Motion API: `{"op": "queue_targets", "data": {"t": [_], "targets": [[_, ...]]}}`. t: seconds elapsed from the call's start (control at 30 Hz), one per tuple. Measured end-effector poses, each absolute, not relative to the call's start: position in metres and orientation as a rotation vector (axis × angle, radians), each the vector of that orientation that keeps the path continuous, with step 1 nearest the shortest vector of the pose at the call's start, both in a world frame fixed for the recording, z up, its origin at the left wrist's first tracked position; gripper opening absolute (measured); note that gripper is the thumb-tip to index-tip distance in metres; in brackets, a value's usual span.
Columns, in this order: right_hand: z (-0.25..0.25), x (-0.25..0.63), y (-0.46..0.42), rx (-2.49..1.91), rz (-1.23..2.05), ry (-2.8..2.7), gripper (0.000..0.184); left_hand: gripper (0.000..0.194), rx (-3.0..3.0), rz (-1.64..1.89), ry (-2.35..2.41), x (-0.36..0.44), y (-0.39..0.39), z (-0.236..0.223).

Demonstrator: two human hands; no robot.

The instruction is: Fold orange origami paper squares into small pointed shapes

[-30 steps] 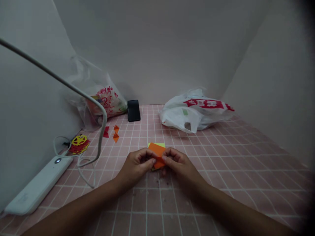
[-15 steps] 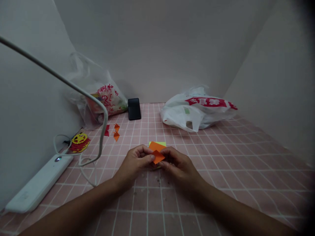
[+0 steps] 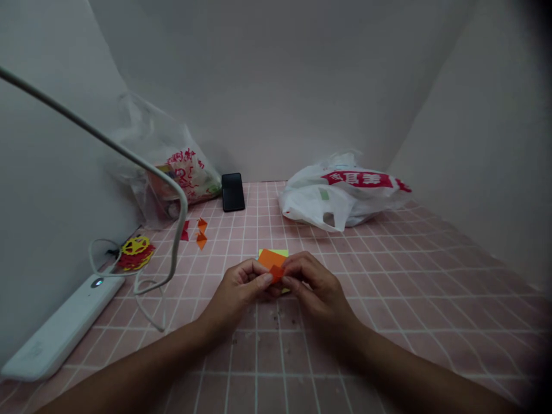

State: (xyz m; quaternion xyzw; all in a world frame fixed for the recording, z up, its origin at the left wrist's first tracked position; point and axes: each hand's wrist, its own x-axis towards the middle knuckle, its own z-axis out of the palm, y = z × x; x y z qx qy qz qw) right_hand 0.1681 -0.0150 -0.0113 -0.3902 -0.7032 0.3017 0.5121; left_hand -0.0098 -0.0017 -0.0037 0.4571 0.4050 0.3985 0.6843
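Between my two hands is a small folded piece of orange paper (image 3: 276,271), held just above a stack of coloured square sheets. My left hand (image 3: 241,286) pinches its left side between thumb and fingers. On the other side, my right hand (image 3: 314,286) is closed with thumb and fingertips on the right corner. An orange sheet (image 3: 269,256) lies under it, on top of the stack, with a yellow-green sheet (image 3: 281,252) peeking out behind. Fingers hide part of the folded paper and the near side of the stack.
Folded orange shapes (image 3: 201,240) and a red one (image 3: 185,231) lie left, near yellow and red cutouts (image 3: 135,253). A phone (image 3: 233,192) stands between two plastic bags (image 3: 176,178), (image 3: 340,192). A white cable (image 3: 183,210) arches over a white power strip (image 3: 60,330).
The small orange paper has turned in my fingers and now shows a smaller, darker face. My right thumb and fingertips have closed on its right corner. The view has shifted slightly.
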Motion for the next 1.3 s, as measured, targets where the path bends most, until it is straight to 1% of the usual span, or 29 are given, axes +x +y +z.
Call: {"op": "queue_targets", "data": {"t": [0.23,0.47,0.67,0.87,1.07,1.3], "targets": [[-0.013,0.166,-0.019,-0.988,0.852,-1.564,0.013,0.027,1.229,0.906,0.916,-0.010,-0.006,0.000],[-0.011,0.167,-0.021,-1.000,0.826,-1.586,0.012,0.022,1.360,0.912,0.914,-0.009,-0.009,0.003],[-0.010,0.165,-0.024,-0.967,0.803,-1.567,0.013,0.016,1.498,0.949,0.959,-0.008,-0.010,-0.003],[-0.011,0.164,-0.025,-0.956,0.835,-1.562,0.013,0.016,1.668,0.935,1.059,-0.008,-0.010,-0.008],[-0.013,0.164,-0.026,-0.956,0.812,-1.569,0.013,0.008,1.817,0.969,1.081,-0.009,-0.010,-0.009],[-0.014,0.163,-0.027,-0.955,0.805,-1.552,0.014,0.009,1.999,1.025,1.067,-0.010,-0.010,-0.010]]}}
